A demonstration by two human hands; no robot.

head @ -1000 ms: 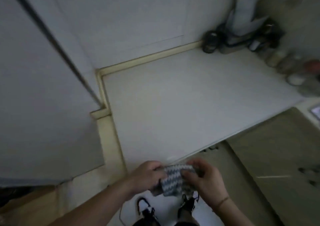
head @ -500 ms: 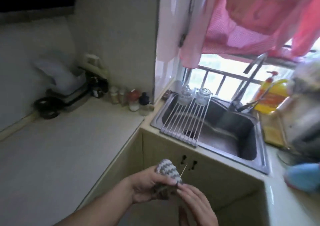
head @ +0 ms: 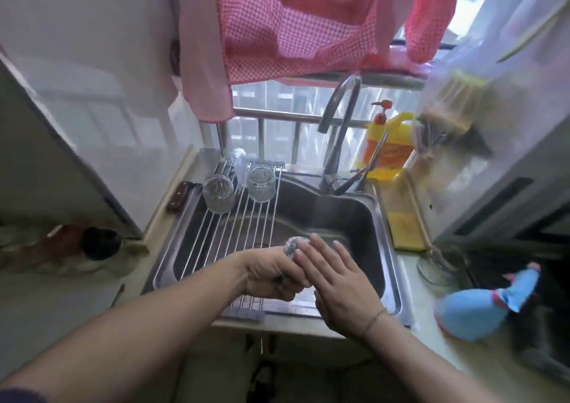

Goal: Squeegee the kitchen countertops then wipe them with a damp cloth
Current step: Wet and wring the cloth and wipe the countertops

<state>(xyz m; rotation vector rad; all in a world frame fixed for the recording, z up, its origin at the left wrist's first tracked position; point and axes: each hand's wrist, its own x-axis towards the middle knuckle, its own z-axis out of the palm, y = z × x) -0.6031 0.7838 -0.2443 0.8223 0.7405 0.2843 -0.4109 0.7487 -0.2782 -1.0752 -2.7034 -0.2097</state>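
Sink (head: 374, 239) rack (head: 246, 217): two glasses (head: 239, 188)

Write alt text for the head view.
Over a steel sink, the left hand grips a balled grey-and-white cloth while the right hand, fingers straight, presses against it. Two glass jars stand on a wire rack across the sink's left side, below the faucet.

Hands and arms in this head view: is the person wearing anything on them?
Both forearms are bare. The right hand has a thin cord bracelet at the wrist. The left hand shows no glove or watch; a dark sleeve edge shows at the lower left corner of the picture.
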